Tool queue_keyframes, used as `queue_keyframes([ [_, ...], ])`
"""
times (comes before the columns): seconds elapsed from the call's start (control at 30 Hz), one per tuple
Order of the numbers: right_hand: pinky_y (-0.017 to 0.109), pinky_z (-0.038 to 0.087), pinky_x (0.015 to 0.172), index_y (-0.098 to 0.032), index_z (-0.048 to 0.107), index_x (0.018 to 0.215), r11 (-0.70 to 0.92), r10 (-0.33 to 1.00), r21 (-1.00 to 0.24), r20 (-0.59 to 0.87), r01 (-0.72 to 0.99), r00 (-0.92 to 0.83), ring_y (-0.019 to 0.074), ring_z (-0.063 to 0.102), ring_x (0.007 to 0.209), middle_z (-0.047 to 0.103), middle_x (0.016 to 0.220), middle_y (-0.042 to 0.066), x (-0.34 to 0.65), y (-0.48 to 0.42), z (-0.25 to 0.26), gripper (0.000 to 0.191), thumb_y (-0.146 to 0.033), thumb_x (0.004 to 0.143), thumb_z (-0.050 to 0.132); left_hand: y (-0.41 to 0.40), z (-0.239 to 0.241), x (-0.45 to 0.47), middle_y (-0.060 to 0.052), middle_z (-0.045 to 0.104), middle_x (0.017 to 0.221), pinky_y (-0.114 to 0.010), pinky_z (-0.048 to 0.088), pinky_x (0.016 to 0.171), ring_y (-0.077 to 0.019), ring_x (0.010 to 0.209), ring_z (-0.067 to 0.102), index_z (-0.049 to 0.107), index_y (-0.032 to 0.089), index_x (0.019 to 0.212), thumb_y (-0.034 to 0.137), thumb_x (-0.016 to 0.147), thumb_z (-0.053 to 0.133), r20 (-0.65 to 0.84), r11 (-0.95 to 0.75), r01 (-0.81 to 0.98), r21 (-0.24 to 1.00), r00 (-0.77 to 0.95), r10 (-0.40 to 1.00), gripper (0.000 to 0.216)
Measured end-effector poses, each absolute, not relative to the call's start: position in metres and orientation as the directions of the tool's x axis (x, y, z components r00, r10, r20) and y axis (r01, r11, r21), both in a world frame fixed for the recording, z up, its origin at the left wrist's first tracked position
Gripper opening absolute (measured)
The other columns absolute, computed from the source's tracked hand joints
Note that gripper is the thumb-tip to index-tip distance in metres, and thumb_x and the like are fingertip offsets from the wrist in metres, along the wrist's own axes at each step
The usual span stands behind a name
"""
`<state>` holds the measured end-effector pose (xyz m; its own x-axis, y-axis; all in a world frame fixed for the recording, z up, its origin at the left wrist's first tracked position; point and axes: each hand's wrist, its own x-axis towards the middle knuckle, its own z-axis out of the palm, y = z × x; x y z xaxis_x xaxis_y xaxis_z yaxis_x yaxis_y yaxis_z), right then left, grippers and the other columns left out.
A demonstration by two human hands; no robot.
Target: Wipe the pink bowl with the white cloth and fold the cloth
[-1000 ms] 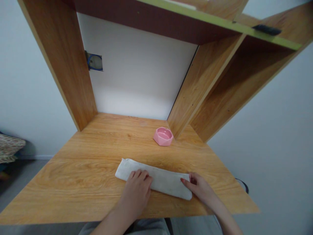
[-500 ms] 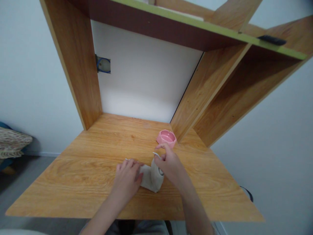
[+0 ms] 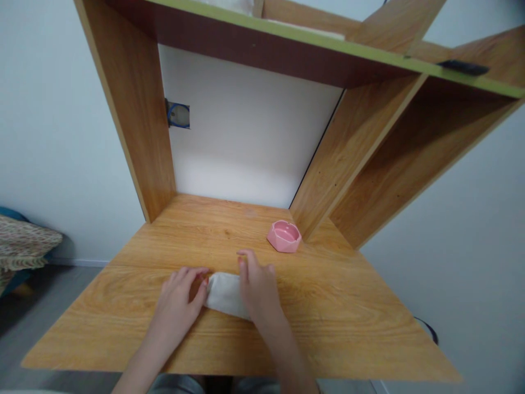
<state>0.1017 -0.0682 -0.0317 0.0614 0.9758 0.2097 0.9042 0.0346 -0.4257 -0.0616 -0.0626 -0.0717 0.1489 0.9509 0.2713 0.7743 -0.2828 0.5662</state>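
Observation:
A small pale cloth piece (image 3: 226, 294) lies flat on the wooden desk, roughly rectangular; I cannot tell whether it is a pouch or a folded cloth. Thumb and forefinger of my left hand (image 3: 180, 295) close on its left edge. Over its right end rests my right hand (image 3: 260, 287), covering that end. The forefinger there is stretched out to the left, apart from the thumb, and the other fingers are partly hidden. Behind my right hand stands a pink faceted bowl (image 3: 284, 244), untouched.
The wooden desktop (image 3: 348, 317) runs up to a white back panel (image 3: 246, 142). Upright boards flank it, with a green-edged shelf (image 3: 311, 46) overhead. A dark flat object (image 3: 463, 67) lies on that shelf. A wall socket opening (image 3: 179, 115) shows at left.
The cloth's raised right part now lies down. Both hands have shifted left, and the cloth lies farther left. The pink bowl is no longer overlapped by my right hand.

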Motion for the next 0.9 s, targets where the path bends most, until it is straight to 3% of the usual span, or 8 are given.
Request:
queue_keyframes([
  [0.07, 0.029, 0.031, 0.069, -0.02, 0.057, 0.09, -0.038, 0.973, -0.404, 0.193, 0.914, 0.126, 0.017, 0.06, 0.067, 0.067, 0.072, 0.002, 0.132, -0.079, -0.032, 0.028, -0.029, 0.09, 0.031, -0.064, -0.072, -0.059, -0.005, 0.059, 0.092, -0.038, 0.039, 0.08, -0.023, 0.09, 0.052, 0.06, 0.023, 0.099, 0.037, 0.08, 0.043, 0.272, -0.343, 0.75, 0.566, 0.223, 0.936, 0.029],
  [0.17, 0.028, 0.032, 0.06, -0.018, 0.059, 0.067, -0.17, 0.98, -0.42, 0.025, 0.892, 0.198, 0.0174, 0.058, 0.061, 0.065, 0.066, 0.004, 0.165, -0.094, -0.045, 0.037, -0.044, 0.084, 0.039, -0.065, -0.08, -0.058, -0.005, 0.059, 0.093, -0.039, 0.04, 0.08, -0.0235, 0.089, 0.052, 0.061, 0.026, 0.101, 0.036, 0.077, 0.048, 0.217, -0.367, 0.757, 0.541, 0.296, 0.93, 0.029],
  [0.33, 0.023, 0.031, 0.051, -0.016, 0.06, 0.064, -0.189, 0.979, -0.602, -0.18, 0.776, 0.099, 0.0141, 0.056, 0.058, 0.063, 0.063, 0.003, 0.174, -0.102, -0.08, 0.034, -0.046, 0.077, 0.05, -0.065, -0.09, -0.056, -0.004, 0.061, 0.092, -0.039, 0.042, 0.079, -0.0232, 0.087, 0.053, 0.06, 0.025, 0.102, 0.035, 0.076, 0.048, 0.199, -0.363, 0.762, 0.536, 0.304, 0.932, 0.03],
  [0.47, 0.021, 0.031, 0.052, -0.016, 0.062, 0.065, -0.222, 0.975, -0.616, -0.151, 0.756, 0.162, 0.0132, 0.055, 0.059, 0.063, 0.063, 0.001, 0.196, -0.087, -0.083, 0.027, -0.039, 0.075, 0.052, -0.062, -0.084, -0.053, -0.005, 0.061, 0.095, -0.041, 0.041, 0.082, -0.0236, 0.09, 0.053, 0.057, 0.023, 0.106, 0.041, 0.079, 0.045, 0.257, -0.373, 0.745, 0.554, 0.273, 0.927, 0.035],
  [0.7, 0.023, 0.028, 0.052, -0.017, 0.059, 0.058, -0.432, 0.892, -0.428, -0.076, 0.794, 0.445, 0.0158, 0.056, 0.061, 0.061, 0.059, 0.002, 0.286, -0.057, -0.061, 0.027, -0.039, 0.072, 0.053, -0.053, -0.082, -0.055, -0.005, 0.063, 0.093, -0.04, 0.044, 0.08, -0.0234, 0.088, 0.056, 0.06, 0.023, 0.098, 0.042, 0.078, 0.045, 0.288, -0.395, 0.732, 0.556, 0.276, 0.917, 0.032],
  [0.9, 0.022, 0.027, 0.05, -0.017, 0.058, 0.057, -0.456, 0.885, -0.392, -0.103, 0.799, 0.454, 0.0138, 0.052, 0.056, 0.058, 0.055, 0.001, 0.305, -0.047, -0.071, 0.026, -0.038, 0.071, 0.054, -0.047, -0.079, -0.053, -0.005, 0.063, 0.092, -0.039, 0.044, 0.08, -0.023, 0.088, 0.056, 0.061, 0.023, 0.096, 0.041, 0.078, 0.043, 0.298, -0.416, 0.724, 0.551, 0.296, 0.908, 0.03],
])
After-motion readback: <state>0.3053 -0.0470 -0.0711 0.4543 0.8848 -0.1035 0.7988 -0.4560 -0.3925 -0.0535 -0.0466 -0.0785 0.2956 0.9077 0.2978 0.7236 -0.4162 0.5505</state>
